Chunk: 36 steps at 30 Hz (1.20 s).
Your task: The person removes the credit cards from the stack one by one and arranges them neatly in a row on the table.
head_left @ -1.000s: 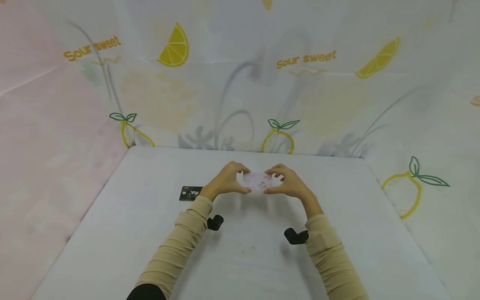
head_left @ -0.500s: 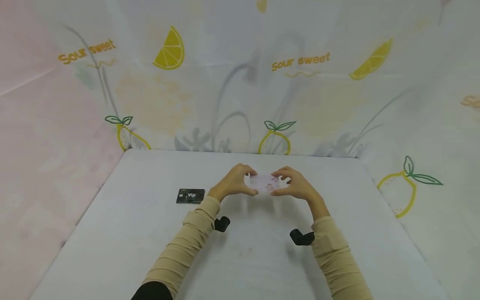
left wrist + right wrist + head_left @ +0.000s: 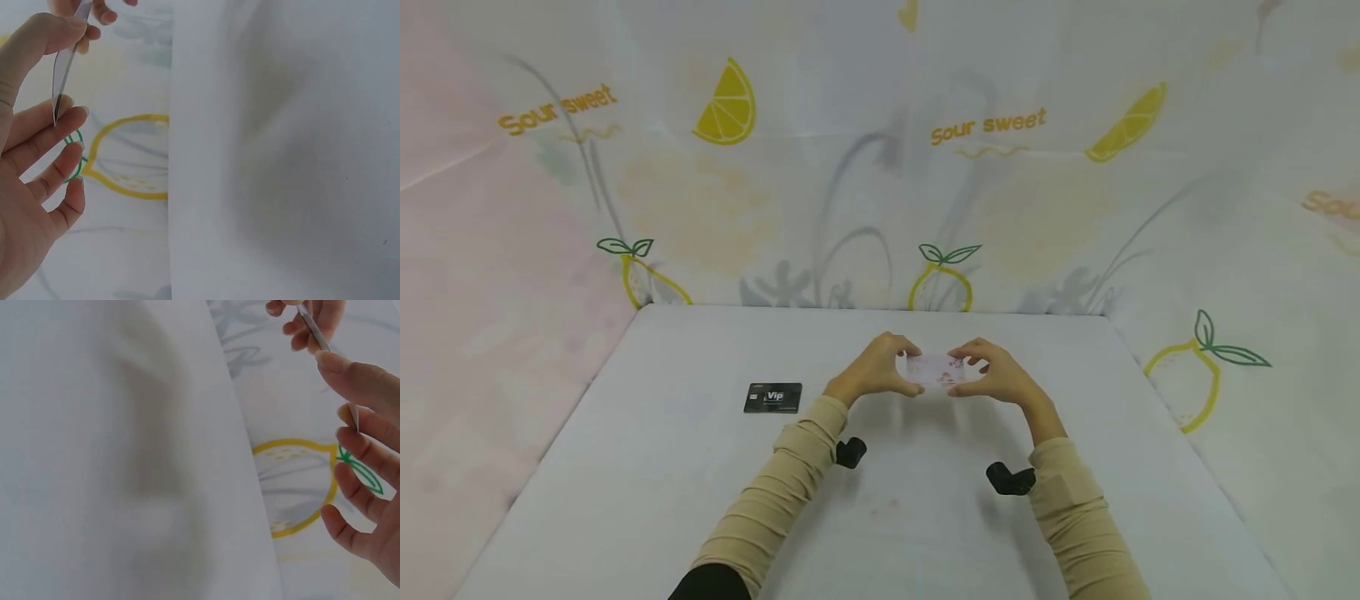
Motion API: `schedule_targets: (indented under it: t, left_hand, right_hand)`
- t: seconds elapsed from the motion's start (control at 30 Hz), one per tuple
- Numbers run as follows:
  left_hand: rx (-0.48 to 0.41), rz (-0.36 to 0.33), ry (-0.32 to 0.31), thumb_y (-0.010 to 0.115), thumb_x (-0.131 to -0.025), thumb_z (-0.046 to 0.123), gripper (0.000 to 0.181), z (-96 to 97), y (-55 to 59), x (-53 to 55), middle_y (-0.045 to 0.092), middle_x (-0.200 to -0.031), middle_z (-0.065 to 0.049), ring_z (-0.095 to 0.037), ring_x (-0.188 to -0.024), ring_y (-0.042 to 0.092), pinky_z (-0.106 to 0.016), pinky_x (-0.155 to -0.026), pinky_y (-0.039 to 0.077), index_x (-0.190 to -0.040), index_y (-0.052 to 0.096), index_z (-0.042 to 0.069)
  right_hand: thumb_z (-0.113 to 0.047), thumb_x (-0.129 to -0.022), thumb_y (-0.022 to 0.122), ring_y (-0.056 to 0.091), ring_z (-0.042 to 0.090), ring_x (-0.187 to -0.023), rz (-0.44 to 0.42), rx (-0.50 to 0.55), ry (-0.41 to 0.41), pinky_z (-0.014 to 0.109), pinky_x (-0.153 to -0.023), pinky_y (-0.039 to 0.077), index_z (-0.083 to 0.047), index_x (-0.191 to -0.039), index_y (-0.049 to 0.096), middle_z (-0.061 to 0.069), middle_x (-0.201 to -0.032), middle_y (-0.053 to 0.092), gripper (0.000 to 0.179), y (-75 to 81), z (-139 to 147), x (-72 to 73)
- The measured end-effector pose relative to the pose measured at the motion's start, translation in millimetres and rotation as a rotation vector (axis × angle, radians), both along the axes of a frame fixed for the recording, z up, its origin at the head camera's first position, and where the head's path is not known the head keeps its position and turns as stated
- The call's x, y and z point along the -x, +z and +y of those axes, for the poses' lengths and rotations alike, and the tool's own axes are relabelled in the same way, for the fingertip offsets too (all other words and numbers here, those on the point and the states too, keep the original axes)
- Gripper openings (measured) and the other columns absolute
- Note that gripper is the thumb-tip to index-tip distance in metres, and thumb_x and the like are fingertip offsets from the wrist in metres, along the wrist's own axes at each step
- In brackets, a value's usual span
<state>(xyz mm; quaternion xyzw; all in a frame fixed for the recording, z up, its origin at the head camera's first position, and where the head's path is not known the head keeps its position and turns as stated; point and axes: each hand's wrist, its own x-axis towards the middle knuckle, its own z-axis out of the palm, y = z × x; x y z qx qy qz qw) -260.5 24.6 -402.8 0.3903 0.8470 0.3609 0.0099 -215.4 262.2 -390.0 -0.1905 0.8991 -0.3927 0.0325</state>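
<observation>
The left grip pinches one end of a single pale, pink-patterned card between thumb and fingers; the right grip pinches the other end. Below is one white bench, bearing one black "Vip" card near the left sleeve.
</observation>
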Motion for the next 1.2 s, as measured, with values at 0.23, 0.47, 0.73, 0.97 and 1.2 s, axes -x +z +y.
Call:
schedule_targets:
  t: [0.23, 0.47, 0.73, 0.97, 1.2]
  left_hand:
    - [0.007, 0.012, 0.004, 0.085, -0.063, 0.020, 0.050, 10.9, -3.3, -0.6, 0.067, -0.099, -0.012, -0.024, -0.091, 0.055, -0.033, -0.080, 0.045, -0.104, 0.068, -0.003]
    - [0.004, 0.039, 0.001, 0.084, -0.064, 0.023, 0.051, 23.3, -6.4, -1.1, 0.067, -0.101, -0.011, -0.022, -0.091, 0.056, -0.031, -0.080, 0.046, -0.105, 0.067, -0.003]
    - [-0.007, 0.046, -0.003, 0.084, -0.064, 0.022, 0.052, 37.2, -7.4, -2.4, 0.067, -0.101, -0.013, -0.026, -0.091, 0.057, -0.032, -0.081, 0.046, -0.106, 0.067, -0.004]
    - [-0.024, 0.031, -0.008, 0.084, -0.064, 0.022, 0.053, 47.5, -7.6, -2.6, 0.066, -0.101, -0.013, -0.023, -0.090, 0.055, -0.031, -0.080, 0.045, -0.107, 0.067, -0.004]
    - [-0.021, 0.015, -0.005, 0.084, -0.064, 0.022, 0.053, 58.3, -10.0, -2.1, 0.066, -0.101, -0.013, -0.023, -0.091, 0.055, -0.030, -0.081, 0.045, -0.107, 0.067, -0.003]
  right_hand:
    - [-0.019, -0.072, 0.081, 0.052, 0.030, -0.102, -0.004, -0.021, -0.006, 0.050, -0.084, 0.046, -0.001, -0.119, 0.062, 0.013, -0.113, 0.057, 0.053, 0.6, 9.1, -1.3]
    - [-0.018, -0.073, 0.081, 0.052, 0.032, -0.102, -0.019, -0.029, -0.006, 0.054, -0.084, 0.044, 0.000, -0.121, 0.061, 0.015, -0.114, 0.057, 0.055, 2.0, 21.4, -3.8]
    - [-0.017, -0.074, 0.080, 0.052, 0.032, -0.102, -0.033, -0.032, -0.015, 0.051, -0.082, 0.045, 0.001, -0.122, 0.059, 0.016, -0.116, 0.055, 0.056, 1.6, 36.0, -6.3]
    - [-0.017, -0.074, 0.080, 0.051, 0.033, -0.103, -0.050, -0.032, -0.033, 0.053, -0.083, 0.044, 0.001, -0.124, 0.058, 0.019, -0.119, 0.054, 0.057, 2.8, 46.5, -7.7]
    - [-0.018, -0.075, 0.080, 0.052, 0.033, -0.102, -0.058, -0.043, -0.051, 0.050, -0.083, 0.045, 0.001, -0.125, 0.058, 0.019, -0.118, 0.054, 0.058, 4.3, 54.6, -10.3]
